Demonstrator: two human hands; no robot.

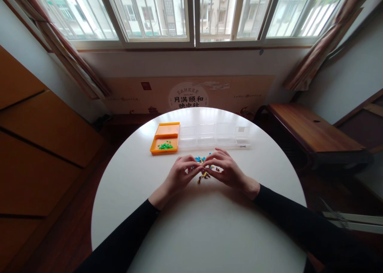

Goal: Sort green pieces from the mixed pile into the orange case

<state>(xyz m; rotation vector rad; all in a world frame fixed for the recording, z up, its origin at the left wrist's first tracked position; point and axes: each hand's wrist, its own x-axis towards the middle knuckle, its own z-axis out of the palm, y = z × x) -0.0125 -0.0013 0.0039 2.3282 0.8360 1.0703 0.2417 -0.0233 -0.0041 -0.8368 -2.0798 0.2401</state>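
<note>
Above a loose heap of tiny coloured pieces (204, 175), my left hand (184, 170) and my right hand (225, 168) meet fingertip to fingertip. Thumb and fingers are pinched together on both; whatever lies between them is too small to make out. Blue, yellow, red and brown bits of the heap show around and behind the fingers, and the rest is covered. Beyond my left hand stands an open orange box (152, 149), its lid folded back. Small green pieces (166, 146) lie inside it.
Right of the orange box lies a clear plastic compartment case (206, 141) with its lids raised. All this rests on a round white table (191, 233). A wooden bench (317, 125) stands to the right, and a printed cardboard panel (245, 85) leans below the window.
</note>
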